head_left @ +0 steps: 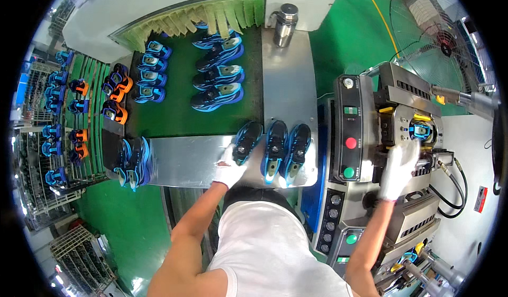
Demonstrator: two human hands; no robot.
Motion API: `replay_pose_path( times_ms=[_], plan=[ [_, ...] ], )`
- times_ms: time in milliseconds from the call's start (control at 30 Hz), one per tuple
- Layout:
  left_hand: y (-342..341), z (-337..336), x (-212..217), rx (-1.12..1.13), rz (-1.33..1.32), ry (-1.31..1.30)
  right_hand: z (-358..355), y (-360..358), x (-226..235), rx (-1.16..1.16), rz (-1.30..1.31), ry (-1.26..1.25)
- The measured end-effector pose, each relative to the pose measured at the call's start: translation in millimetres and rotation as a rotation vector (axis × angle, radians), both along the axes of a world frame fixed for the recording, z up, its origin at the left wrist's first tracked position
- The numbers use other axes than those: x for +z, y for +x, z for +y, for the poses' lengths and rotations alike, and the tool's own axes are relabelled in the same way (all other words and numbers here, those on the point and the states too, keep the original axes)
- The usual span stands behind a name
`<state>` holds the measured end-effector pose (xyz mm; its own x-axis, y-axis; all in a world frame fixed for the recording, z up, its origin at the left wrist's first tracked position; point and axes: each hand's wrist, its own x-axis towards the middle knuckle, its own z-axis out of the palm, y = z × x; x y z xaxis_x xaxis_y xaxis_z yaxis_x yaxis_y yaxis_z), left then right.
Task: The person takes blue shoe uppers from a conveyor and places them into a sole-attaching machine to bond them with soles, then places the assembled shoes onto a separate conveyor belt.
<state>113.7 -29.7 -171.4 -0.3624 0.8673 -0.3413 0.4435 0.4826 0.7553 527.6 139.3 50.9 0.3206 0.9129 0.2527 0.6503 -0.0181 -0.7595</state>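
My left hand (230,171), in a white glove, is closed on the heel end of a dark blue-and-black sneaker (247,142) at the near edge of the metal table. Just right of it, two more blue-and-black sneakers (280,146) lie side by side. My right hand (400,169), also white-gloved and a little blurred, is in front of the pressing machine (365,128). Its fingers look stretched out, with nothing visible in them. Beyond the fingertips, a blue sneaker (420,131) sits in the machine's clamp, mostly hidden by the metal parts.
Rows of blue sneakers (218,76) stand on a green conveyor (174,117) under a fringed curtain (211,16). Another pair (136,162) lies at the table's left end. A steel flask (286,24) stands at the back. A slatted rack (87,117) holds blue and orange shoes.
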Motion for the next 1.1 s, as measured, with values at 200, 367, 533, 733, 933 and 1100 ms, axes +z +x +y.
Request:
replay_pose_path(
  times_ms=[200, 367, 533, 733, 933, 1100],
  plan=[
    [-17.6, 11.1, 10.6, -0.223, 0.04, 0.04, -74.9, -74.0, -116.7, 0.148, -1.065, -0.871],
    [-52.0, 7.9, -2.9, -0.236, -0.259, -0.095, -104.8, -160.4, -130.2, 0.294, -0.088, -0.26],
    [-110.6, 48.0, 41.9, -0.275, -0.383, -0.348, -123.9, -236.1, -259.0, 0.026, -0.167, -0.386],
    [-128.7, 63.9, 77.9, -0.374, -0.187, -0.238, -125.4, -285.0, -98.0, -0.156, 0.59, -0.376],
    [11.1, 17.9, 114.6, -1.047, -0.355, -0.056, -307.0, -238.3, -80.8, -0.751, 0.476, -0.184],
    [132.1, -79.8, 168.5, -1.636, -0.391, -0.238, -477.8, -222.9, -24.2, -1.338, 0.891, 0.072]
  ],
)
